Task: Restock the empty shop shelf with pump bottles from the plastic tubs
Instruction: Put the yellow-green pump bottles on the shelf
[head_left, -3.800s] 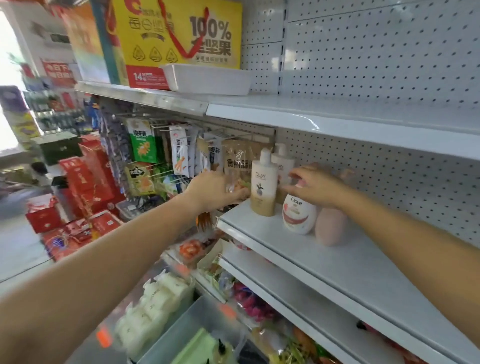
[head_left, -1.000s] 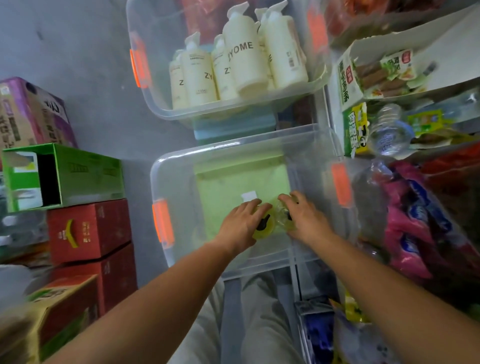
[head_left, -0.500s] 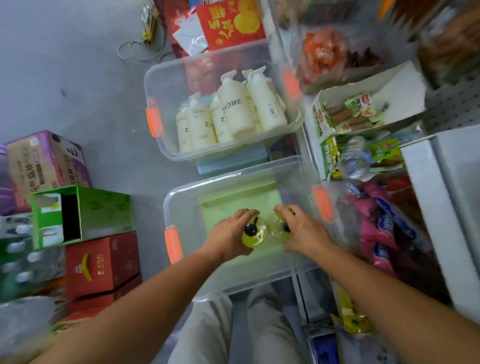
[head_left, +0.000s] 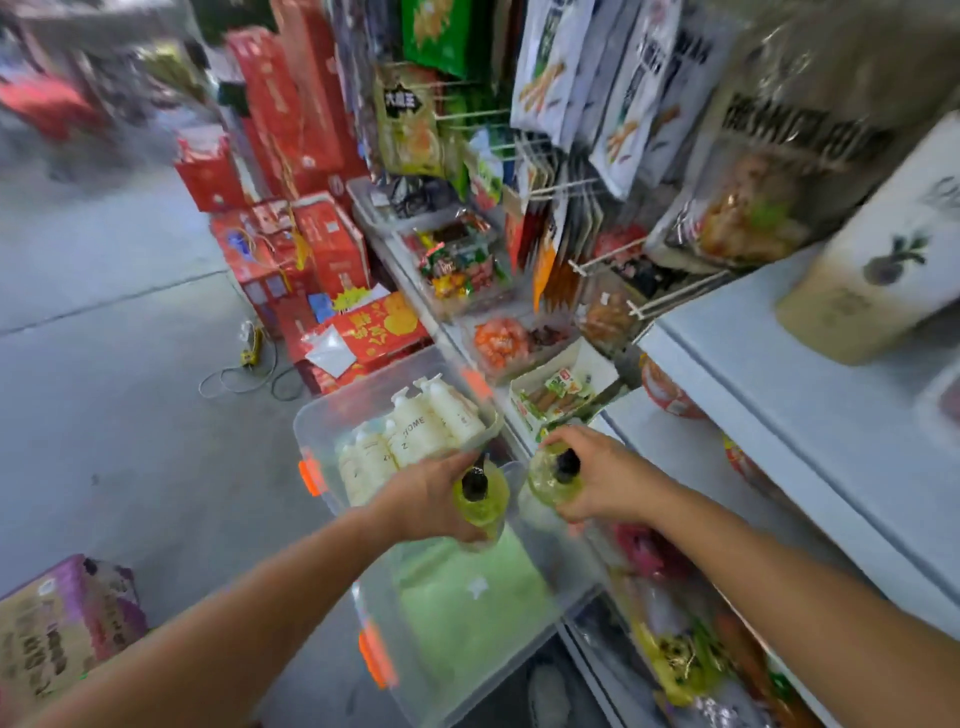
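Head view: gripping a yellow-green pump bottle (head_left: 480, 500) near its black pump in the left hand (head_left: 423, 501), above the near clear tub (head_left: 370, 618). Gripping a second green bottle (head_left: 549, 480) likewise in the right hand (head_left: 602, 475), near the white shelf (head_left: 779, 374). Beyond, in the far tub (head_left: 302, 422), cream pump bottles (head_left: 415, 431). On the shelf, a beige bottle (head_left: 872, 270).

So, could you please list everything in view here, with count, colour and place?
green pump bottles: two, yellow-green, one in each hand
plastic tubs: two, clear with orange latches, on the floor
white pump bottles: several, cream, in the farther tub
shelf: one, white, right
cream bottle: one, cream, on the shelf
red boxes: several, red, floor behind
snack packets: many, mixed, on hooks
left hand: grips one green bottle
right hand: grips the other
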